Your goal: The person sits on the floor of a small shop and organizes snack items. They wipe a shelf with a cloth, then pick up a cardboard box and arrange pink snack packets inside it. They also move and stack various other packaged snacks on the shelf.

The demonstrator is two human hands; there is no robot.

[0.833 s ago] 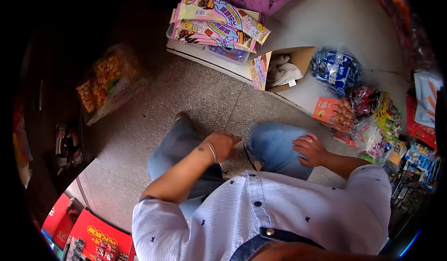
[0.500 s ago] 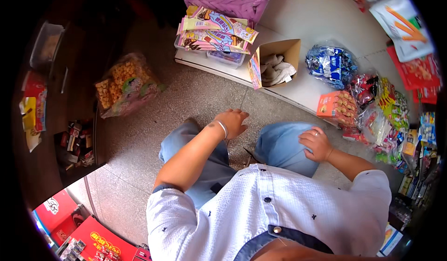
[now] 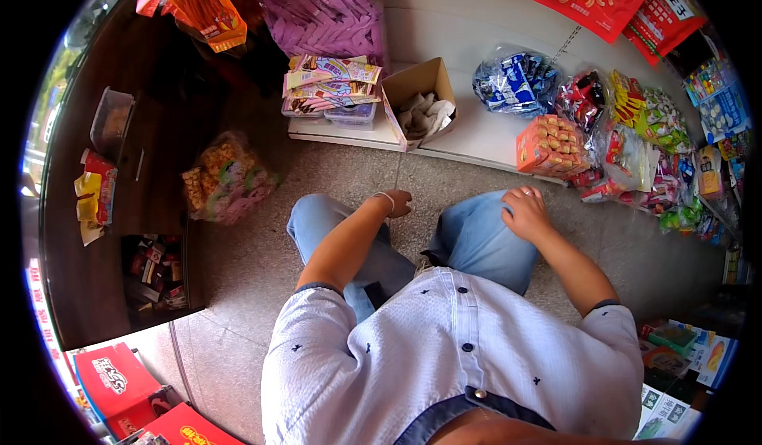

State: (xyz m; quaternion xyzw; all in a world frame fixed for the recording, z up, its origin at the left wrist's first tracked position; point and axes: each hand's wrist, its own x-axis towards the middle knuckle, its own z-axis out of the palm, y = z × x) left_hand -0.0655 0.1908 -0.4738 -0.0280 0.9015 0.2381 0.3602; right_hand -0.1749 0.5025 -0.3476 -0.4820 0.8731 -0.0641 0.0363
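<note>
My left hand, with a silver bangle at the wrist, hangs between my knees just beside the left one. Its fingers are loosely bent and partly turned from view, with nothing seen in them. On my right knee, in blue jeans, lies my right hand, palm down, fingers stretched out. Ahead of both hands, on a white ledge, stands an open cardboard box with crumpled light cloth inside. Pink snack packets are stacked on clear plastic boxes to its left.
A bag of puffed snacks sits left, beside a dark wooden cabinet. Blue-wrapped sweets, an orange snack box and several candy bags line the right. Red boxes stand at lower left. Purple packs lie behind.
The view has shifted, showing more of the shelves at right and the hanging red packets. My left hand has drawn back toward the left knee. My right hand still rests on the right knee.
</note>
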